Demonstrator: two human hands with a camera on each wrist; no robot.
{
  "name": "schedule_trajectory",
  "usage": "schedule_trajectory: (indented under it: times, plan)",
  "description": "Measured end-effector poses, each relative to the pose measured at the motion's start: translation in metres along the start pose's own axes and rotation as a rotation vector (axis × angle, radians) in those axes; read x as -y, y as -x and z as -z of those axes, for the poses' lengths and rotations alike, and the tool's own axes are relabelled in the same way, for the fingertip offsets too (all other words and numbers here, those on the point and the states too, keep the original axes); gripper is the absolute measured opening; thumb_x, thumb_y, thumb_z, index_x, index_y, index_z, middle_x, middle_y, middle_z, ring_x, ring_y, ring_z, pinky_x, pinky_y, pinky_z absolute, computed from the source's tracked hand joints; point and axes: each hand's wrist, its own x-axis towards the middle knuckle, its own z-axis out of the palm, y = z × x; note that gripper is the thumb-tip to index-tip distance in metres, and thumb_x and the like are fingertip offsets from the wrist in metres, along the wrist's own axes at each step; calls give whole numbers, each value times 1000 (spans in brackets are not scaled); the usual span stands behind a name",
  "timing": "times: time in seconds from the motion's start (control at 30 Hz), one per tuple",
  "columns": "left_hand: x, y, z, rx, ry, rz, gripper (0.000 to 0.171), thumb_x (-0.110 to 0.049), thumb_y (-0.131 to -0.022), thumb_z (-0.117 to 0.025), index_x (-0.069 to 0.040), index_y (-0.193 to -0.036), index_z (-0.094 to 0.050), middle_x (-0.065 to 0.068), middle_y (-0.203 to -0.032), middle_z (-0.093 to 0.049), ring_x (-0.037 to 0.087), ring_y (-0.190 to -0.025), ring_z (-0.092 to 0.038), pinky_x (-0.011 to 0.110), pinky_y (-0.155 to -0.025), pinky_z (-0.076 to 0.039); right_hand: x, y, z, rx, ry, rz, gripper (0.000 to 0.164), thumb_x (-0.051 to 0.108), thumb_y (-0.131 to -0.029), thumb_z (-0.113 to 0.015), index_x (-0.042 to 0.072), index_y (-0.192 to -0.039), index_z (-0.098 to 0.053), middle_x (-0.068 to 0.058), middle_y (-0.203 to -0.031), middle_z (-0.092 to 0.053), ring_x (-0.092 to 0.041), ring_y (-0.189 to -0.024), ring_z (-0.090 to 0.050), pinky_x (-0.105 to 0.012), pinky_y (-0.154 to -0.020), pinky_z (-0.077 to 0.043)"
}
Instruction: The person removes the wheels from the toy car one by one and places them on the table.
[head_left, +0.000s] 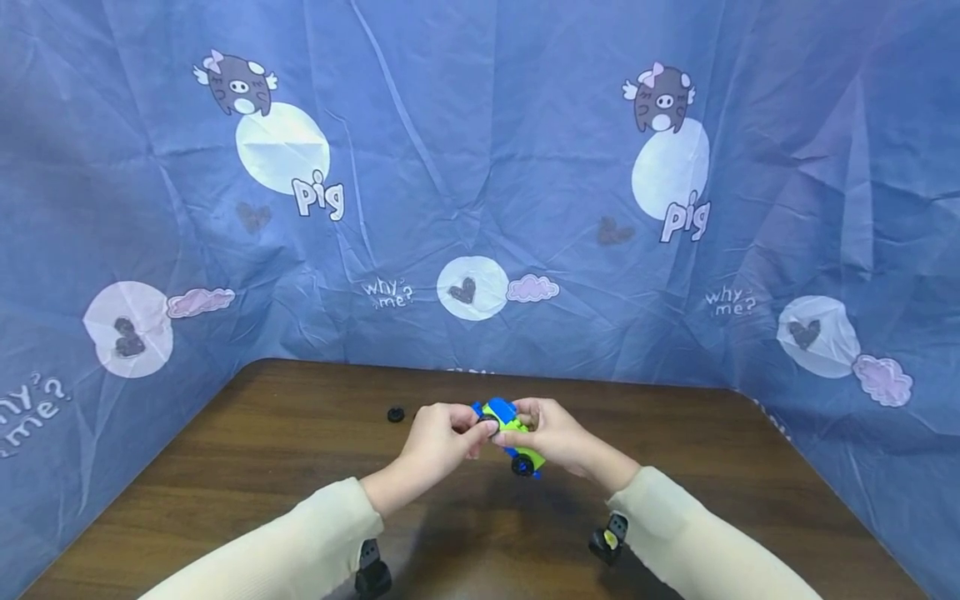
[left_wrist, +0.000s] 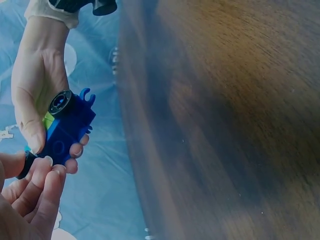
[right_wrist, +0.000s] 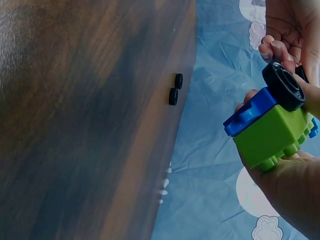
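A small toy car (head_left: 517,429) of blue and lime-green building blocks is held above the table, its blue underside (left_wrist: 62,140) showing in the left wrist view. My right hand (head_left: 558,433) grips the car's body, thumb on one side and fingers beneath. With thumb and fingertips, my left hand (head_left: 438,442) pinches a black wheel (left_wrist: 26,165) at the car's side, partly hidden by those fingers. Another black wheel (right_wrist: 283,86) is mounted near the other end, beside the lime-green block (right_wrist: 272,135) with its row of studs.
Two loose black wheels, a nearer one (right_wrist: 173,96) and a farther one (right_wrist: 179,80), lie close together on the brown wooden table (head_left: 300,433), left of the hands. A blue printed cloth (head_left: 480,167) hangs around the table's back and sides.
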Motion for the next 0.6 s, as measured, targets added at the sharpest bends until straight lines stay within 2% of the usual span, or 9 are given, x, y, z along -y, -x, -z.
schedule_trajectory:
  times: [0.13,0.37,0.6]
  plan:
    - [0,-1,-1,-2,-10,9,36,-31,-91,-68,-15,-59,-64,-1,-53,-62,7,-47,-45,20,-43,-33,0,0,-1,-33,13,-35,61,24,-87,-74,-9,-132,-48,-19,-122,-65,-19,-101,-66,-36,-86,-57]
    - [1,0,-3,-1,7,40,35,-32,-92,-67,-14,-62,-65,0,-55,-63,8,-49,-47,22,-44,-35,-2,-1,-3,-27,-12,-9,53,22,-87,-74,-7,-126,-54,-16,-114,-69,-17,-92,-68,-33,-81,-57]
    - [1,1,-5,-2,20,54,33,-29,-92,-67,-13,-62,-65,1,-55,-63,9,-50,-48,22,-45,-35,-4,-1,-7,-42,-6,1,55,24,-86,-75,-9,-125,-54,-17,-113,-68,-16,-88,-66,-32,-78,-57]
